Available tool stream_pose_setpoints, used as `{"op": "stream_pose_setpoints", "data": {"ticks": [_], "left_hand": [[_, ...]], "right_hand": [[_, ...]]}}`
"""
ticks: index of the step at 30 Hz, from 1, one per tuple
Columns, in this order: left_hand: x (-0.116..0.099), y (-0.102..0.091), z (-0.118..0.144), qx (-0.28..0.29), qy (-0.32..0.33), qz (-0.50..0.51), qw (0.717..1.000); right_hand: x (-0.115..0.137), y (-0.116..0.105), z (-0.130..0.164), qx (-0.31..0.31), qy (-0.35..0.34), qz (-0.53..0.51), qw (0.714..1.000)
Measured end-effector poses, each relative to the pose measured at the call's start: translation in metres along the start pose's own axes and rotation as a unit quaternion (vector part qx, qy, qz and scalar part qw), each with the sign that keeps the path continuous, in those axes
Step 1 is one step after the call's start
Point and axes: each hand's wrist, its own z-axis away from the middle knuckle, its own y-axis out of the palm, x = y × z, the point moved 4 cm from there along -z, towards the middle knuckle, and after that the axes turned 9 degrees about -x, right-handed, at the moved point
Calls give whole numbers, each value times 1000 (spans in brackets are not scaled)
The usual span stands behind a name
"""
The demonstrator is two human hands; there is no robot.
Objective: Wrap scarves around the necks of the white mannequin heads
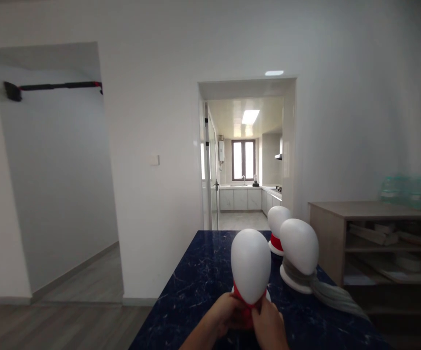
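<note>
red scarf (245,307): wrapped at neck of nearest white mannequin head (250,265), on dark blue marble table (195,277)
left hand (226,313): fingers pinching scarf, left side
right hand (268,323): fingers gripping scarf, right side
behind: two more heads, one with grey scarf (327,290)

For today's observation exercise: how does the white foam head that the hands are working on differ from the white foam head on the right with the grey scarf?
The near head has a red cloth at its neck; the right head has a grey scarf. The left hand and right hand touch the red cloth; nobody touches the right head. The red cloth stays bunched; the grey scarf trails across the table. Both are plain, white and faceless.
</note>
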Motion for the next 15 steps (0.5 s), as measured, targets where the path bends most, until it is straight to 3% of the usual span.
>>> {"op": "stream_pose_setpoints", "data": {"ticks": [6,15], "left_hand": [[-14,7,2,33,-33,-67,997],[-34,-20,11,123,-128,-140,974]], "right_hand": [[11,-8,0,29,-74,159,984],[8,-2,12,-9,-152,214,965]]}}
